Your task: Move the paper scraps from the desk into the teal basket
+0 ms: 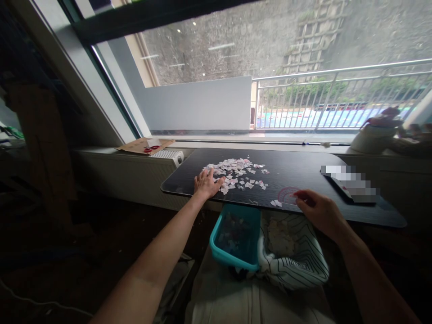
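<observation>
A loose pile of small white paper pieces (232,165), some tinged pink, is spread over the black tabletop (297,164). My left hand (206,183) lies at the pile's left side, palm down with fingers spread, touching the nearest pieces. Farther right, my right hand (312,202) hovers by the table's front edge, thumb and forefinger pinched together; what they hold, if anything, is too small to make out. Close to those fingertips are a faint red printed mark (286,194) and a few paper pieces (276,203).
Below the table edge, a turquoise plastic basket (216,245) and a striped cloth-lined container (312,265) hold small pieces. A pixelated object (351,184) lies at the table's right. Red-handled scissors (151,148) rest on cardboard (135,146) by the window, above a radiator (168,156).
</observation>
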The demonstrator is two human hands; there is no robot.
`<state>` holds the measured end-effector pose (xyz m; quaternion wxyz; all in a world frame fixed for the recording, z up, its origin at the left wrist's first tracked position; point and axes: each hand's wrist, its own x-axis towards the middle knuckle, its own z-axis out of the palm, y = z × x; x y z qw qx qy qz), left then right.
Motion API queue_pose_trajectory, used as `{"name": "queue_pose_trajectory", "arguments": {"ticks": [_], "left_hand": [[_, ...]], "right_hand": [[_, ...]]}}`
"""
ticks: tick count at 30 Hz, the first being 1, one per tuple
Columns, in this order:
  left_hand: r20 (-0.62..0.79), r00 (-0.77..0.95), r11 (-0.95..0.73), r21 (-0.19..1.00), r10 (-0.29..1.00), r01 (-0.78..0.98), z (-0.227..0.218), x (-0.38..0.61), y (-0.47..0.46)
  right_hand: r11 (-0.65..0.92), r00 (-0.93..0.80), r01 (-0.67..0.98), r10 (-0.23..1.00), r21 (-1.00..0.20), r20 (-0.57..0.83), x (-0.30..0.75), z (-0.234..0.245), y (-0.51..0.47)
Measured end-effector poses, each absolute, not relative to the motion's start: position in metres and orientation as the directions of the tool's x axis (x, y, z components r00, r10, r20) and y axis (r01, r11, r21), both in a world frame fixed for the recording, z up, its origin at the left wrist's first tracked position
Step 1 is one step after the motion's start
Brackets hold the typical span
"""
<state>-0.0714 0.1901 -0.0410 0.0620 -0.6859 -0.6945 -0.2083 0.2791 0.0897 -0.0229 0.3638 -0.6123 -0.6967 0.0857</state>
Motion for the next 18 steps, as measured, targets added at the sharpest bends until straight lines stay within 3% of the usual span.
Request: {"name": "queue_pose_trajectory", "arguments": {"ticks": [4,9,18], "left_hand": [[0.25,0.027,-0.077,0.19,0.968,0.979,-0.041,-0.074,0.195],[0.195,0.097,-0.134,0.181,0.976,0.974,-0.038,-0.07,0.196],[0.325,0.065,-0.127,0.174,0.944,0.977,-0.04,-0.06,0.199]], "right_hand": [[0.211,0.025,0.784,0.929,-0.584,0.369,0.28,-0.022,0.088],[0.24,-0.024,0.761,0.939,-0.602,0.343,0.28,-0.02,0.085],[0.234,-0.018,0.789,0.933,-0.567,0.36,0.285,-0.021,0.083]]}}
